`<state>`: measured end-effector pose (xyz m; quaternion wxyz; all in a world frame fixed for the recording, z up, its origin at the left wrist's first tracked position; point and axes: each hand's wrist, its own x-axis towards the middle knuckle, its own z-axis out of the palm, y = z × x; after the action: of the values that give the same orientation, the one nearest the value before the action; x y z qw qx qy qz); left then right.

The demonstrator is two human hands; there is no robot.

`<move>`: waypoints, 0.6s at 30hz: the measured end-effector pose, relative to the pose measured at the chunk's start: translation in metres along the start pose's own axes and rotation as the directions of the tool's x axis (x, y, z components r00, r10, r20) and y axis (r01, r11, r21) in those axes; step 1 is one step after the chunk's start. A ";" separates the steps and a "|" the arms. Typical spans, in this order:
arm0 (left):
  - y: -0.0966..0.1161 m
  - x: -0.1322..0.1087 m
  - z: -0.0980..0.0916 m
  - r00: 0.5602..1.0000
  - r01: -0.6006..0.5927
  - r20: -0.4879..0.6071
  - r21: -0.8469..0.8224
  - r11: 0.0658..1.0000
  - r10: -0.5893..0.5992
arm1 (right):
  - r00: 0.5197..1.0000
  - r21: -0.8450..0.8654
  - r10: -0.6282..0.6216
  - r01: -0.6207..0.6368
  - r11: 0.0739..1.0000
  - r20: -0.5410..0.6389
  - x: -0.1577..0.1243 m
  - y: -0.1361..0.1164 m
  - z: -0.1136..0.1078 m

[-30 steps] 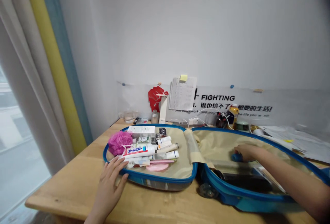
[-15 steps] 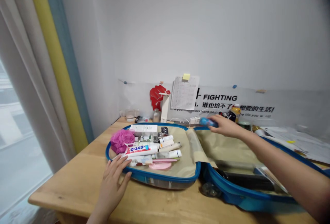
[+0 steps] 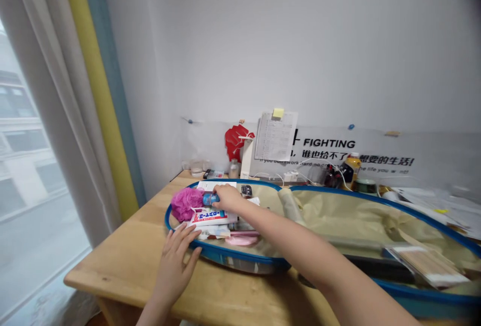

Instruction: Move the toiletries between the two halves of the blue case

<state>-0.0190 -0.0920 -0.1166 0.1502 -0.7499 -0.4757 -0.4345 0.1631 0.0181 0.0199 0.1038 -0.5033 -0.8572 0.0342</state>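
Note:
My right hand (image 3: pixel 230 199) reaches over the left half of an open blue suitcase (image 3: pixel 233 257) and is closed around a small blue bottle (image 3: pixel 210 199). Right beside the bottle lies a pink bath puff (image 3: pixel 186 203). A toothpaste box or tube (image 3: pixel 213 217) with red and blue print is just below it, amid several toiletries partly hidden by my right arm. My left hand (image 3: pixel 176 258), fingers spread, rests on the suitcase's near left rim. Close to its fingertips are a white packet (image 3: pixel 214 231) and a pink oval item (image 3: pixel 242 241).
The suitcase's right half (image 3: pixel 349 216) holds a black object (image 3: pixel 379 269) and a flat striped item (image 3: pixel 432 266). Behind stand a white lamp (image 3: pixel 246 158), a glass jar (image 3: pixel 233 169) and a yellow-capped bottle (image 3: pixel 352 168). The wooden table (image 3: pixel 124 261) extends to the left, by a curtain.
My right hand has carried the blue bottle leftward, from above the suitcase's right half into the left half next to the bath puff. My left hand stays on the rim.

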 end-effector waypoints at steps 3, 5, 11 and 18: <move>0.000 0.000 0.000 1.000 -0.010 -0.008 0.010 1.000 0.010 | 1.000 0.012 0.015 -0.015 1.000 0.023 -0.004 -0.003 0.000; 0.000 0.000 0.000 1.000 -0.019 -0.016 0.014 1.000 0.019 | 0.999 0.033 0.013 -0.014 0.999 0.037 -0.013 -0.001 -0.009; -0.004 -0.002 0.003 0.999 -0.030 -0.036 0.010 0.999 0.030 | 0.992 0.121 0.006 -0.021 0.992 0.126 -0.078 0.052 -0.081; -0.008 -0.003 0.004 0.998 -0.047 -0.047 0.017 0.999 0.048 | 0.846 -0.046 0.367 -0.380 0.924 0.387 -0.218 0.161 -0.130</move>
<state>-0.0238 -0.0872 -0.1227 0.1778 -0.7492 -0.4574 -0.4447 0.4312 -0.0984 0.0890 -0.0689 -0.6417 -0.7455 0.1666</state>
